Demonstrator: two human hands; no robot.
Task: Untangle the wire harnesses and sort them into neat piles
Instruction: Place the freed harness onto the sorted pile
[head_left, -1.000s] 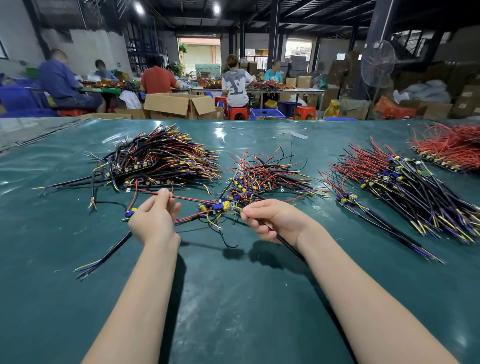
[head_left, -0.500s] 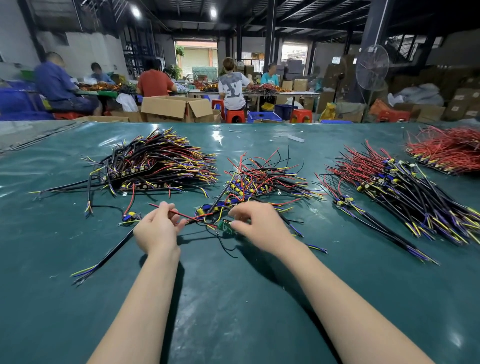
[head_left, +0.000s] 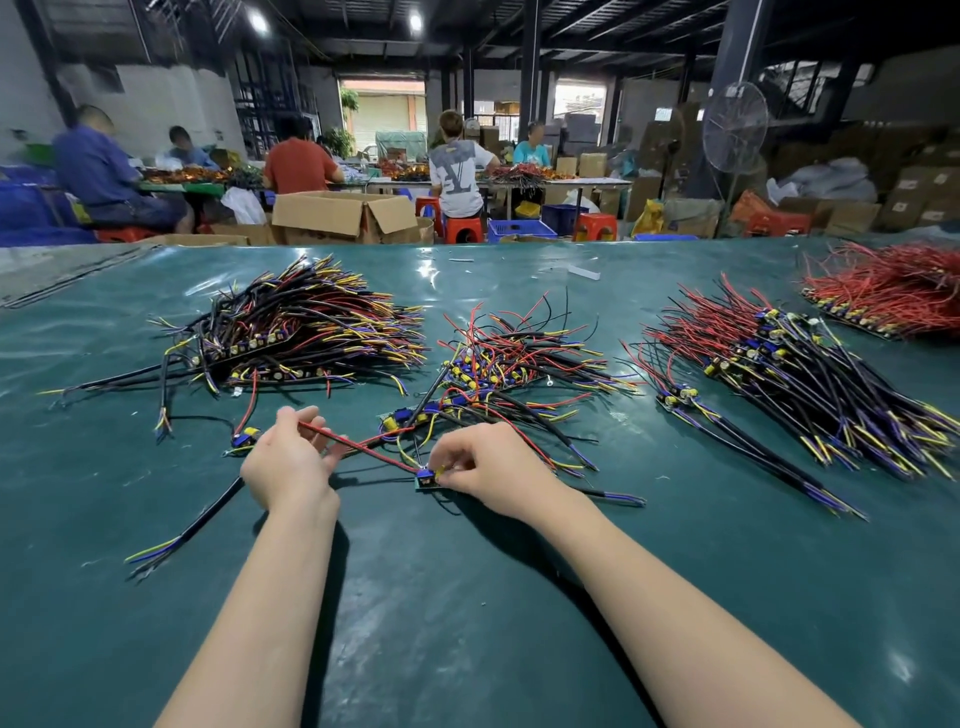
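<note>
On the green table (head_left: 467, 597) lie several piles of wire harnesses. A tangled pile (head_left: 519, 358) sits in the middle, just beyond my hands. My left hand (head_left: 285, 462) pinches a red wire (head_left: 363, 446) that runs to a small green board (head_left: 427, 479) with blue and yellow parts. My right hand (head_left: 493, 467) pinches that board just above the table. A black cable (head_left: 613, 498) trails out to the right from under my right hand. A neat dark pile (head_left: 301, 332) lies at the left.
A long sorted pile (head_left: 795, 374) lies at the right, and a red-wire pile (head_left: 893, 291) at the far right. A loose black cable (head_left: 192, 525) lies left of my left arm. Beyond the table are cardboard boxes (head_left: 343, 215), a fan (head_left: 735, 135) and seated people.
My right hand has moved left and nearer to me, from a black cable to the small board. The red wire is now stretched straight between my two hands.
</note>
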